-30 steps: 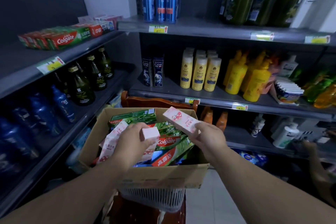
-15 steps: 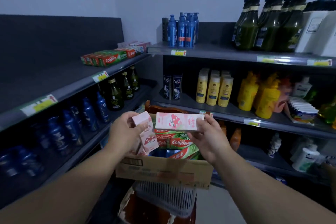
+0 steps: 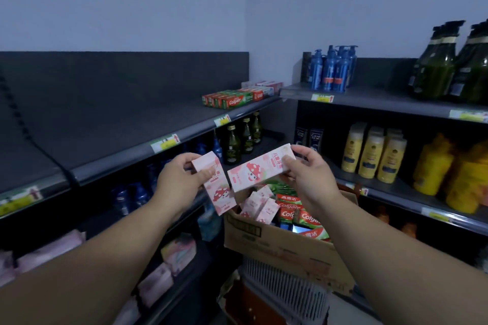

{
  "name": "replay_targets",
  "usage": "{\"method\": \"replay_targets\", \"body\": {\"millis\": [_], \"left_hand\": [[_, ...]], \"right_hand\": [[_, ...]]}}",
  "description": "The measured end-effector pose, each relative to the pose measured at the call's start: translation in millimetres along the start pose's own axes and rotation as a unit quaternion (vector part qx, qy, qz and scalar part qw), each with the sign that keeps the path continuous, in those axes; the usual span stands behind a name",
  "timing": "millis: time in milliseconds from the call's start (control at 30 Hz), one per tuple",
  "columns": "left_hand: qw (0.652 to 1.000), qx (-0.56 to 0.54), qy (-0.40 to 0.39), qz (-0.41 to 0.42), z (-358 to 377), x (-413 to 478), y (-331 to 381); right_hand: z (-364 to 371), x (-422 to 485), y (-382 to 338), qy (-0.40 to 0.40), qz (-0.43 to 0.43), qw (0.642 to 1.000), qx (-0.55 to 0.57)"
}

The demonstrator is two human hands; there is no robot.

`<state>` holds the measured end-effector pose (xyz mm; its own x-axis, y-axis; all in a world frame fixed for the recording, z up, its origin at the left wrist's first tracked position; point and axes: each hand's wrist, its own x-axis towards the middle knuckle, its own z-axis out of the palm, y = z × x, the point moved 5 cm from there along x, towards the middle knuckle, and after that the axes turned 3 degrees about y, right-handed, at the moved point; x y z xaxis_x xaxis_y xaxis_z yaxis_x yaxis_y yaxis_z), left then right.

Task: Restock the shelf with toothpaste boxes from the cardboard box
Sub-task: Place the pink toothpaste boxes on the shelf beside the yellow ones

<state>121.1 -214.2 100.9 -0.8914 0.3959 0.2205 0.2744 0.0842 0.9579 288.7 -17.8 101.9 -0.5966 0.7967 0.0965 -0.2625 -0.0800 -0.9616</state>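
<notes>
Since 0.5 s ago both hands have risen. Left hand (image 3: pixel 182 182) grips one pink toothpaste box (image 3: pixel 220 192); right hand (image 3: pixel 309 177) grips second pink box (image 3: pixel 257 170), above cardboard box (image 3: pixel 277 243). Judgement: carry to 12 o'clock, lay flat on top shelf (image 3: pixel 118 119) beside Colgate row (image 3: pixel 232 99), labels outward.

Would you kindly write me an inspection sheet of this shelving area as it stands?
Surface: dark grey top left shelf, mostly bare, green-and-red Colgate boxes at its far end.
Job's things: open brown cardboard box holding more toothpaste cartons.
Clutter: blue pump bottles, yellow bottles on right shelves.
Grippers: left hand holds one pink mushroom-print toothpaste box; right hand holds a second pink box.
Cables: dark cord draped over left shelf.
Surroundings: pale wall.
</notes>
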Motion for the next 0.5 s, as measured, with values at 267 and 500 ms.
{"method": "replay_targets", "body": {"millis": [267, 500], "left_hand": [[0.999, 0.014, 0.038, 0.02, -82, 1, 19], [0.996, 0.038, 0.069, 0.04, -181, 4, 32]], "right_hand": [[76, -22, -29, -0.102, -0.041, 0.993, -0.046], [174, -45, -39, -0.166, -0.073, 0.979, -0.094]]}}
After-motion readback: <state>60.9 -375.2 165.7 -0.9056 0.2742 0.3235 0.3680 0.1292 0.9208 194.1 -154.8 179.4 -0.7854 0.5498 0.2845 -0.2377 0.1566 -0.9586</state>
